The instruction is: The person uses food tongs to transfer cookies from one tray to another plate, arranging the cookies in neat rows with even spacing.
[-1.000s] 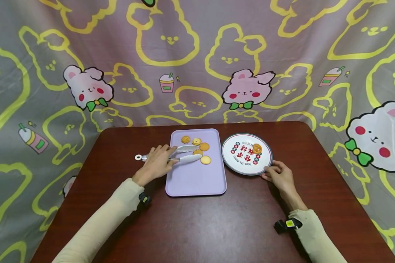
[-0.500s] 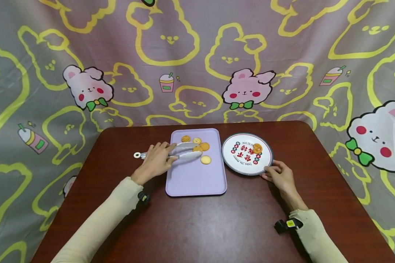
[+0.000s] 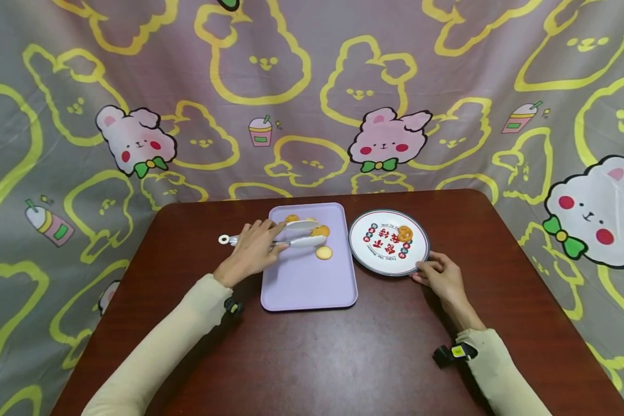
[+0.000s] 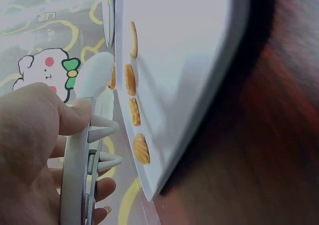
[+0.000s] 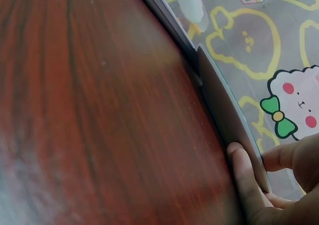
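My left hand [image 3: 253, 249] grips a pair of metal tongs [image 4: 75, 170] with pale tips, over the lilac tray [image 3: 307, 292]. In the left wrist view, the edge of a brown biscuit [image 4: 112, 79] shows between the tongs' tips, above the tray; most of it is hidden. On the tray lie a pale round biscuit [image 3: 323, 252], a swirled biscuit [image 4: 141, 148], a bumpy biscuit [image 4: 135, 111] and a plain biscuit [image 4: 130, 79]. My right hand [image 3: 444, 280] pinches the near right rim of a white plate [image 3: 371, 257], which bears a pretzel-shaped biscuit [image 3: 405, 234].
Tray and plate stand side by side on a dark brown wooden table [image 3: 343, 358], close together near its back edge. A grey curtain [image 3: 301, 115] with cartoon rabbits hangs behind and at both sides of the table.
The tongs' tips have closed in and risen, with a biscuit between them. My left hand has moved slightly right and away. My right hand stays at the plate's rim.
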Motion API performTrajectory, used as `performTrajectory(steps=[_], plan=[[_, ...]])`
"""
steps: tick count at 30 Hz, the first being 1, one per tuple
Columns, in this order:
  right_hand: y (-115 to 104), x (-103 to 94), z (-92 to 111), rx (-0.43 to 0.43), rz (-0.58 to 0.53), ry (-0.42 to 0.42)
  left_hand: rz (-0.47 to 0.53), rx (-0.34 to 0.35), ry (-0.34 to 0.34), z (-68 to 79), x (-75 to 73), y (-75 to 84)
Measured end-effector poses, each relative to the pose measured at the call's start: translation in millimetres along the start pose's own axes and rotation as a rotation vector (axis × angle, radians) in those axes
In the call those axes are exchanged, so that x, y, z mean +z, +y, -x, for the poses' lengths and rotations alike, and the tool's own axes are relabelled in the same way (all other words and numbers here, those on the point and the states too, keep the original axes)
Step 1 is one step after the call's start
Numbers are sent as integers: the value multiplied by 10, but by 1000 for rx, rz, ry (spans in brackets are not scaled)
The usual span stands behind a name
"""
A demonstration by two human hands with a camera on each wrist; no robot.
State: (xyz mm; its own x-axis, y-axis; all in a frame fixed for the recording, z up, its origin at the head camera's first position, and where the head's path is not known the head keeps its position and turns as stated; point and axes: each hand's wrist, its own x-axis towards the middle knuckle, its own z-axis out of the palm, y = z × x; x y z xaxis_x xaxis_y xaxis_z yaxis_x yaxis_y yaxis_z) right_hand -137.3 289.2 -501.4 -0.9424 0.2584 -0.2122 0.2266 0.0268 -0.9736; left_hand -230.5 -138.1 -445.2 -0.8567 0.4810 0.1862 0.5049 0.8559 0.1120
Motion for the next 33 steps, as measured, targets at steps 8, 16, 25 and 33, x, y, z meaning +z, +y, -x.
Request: performTrajectory(steps=[8,16,25,33], plan=[[7,-7,-12,-4,28,3,-6,31,8,-195,5,138],[34,-6,-17,-8,6,-2,9,57,3,-333,69,281],[20,-11,-6,-3,4,5,12,95,-27,-507,107,489],[16,1,0,-12,0,9,35,97,-77,-676,163,697]])
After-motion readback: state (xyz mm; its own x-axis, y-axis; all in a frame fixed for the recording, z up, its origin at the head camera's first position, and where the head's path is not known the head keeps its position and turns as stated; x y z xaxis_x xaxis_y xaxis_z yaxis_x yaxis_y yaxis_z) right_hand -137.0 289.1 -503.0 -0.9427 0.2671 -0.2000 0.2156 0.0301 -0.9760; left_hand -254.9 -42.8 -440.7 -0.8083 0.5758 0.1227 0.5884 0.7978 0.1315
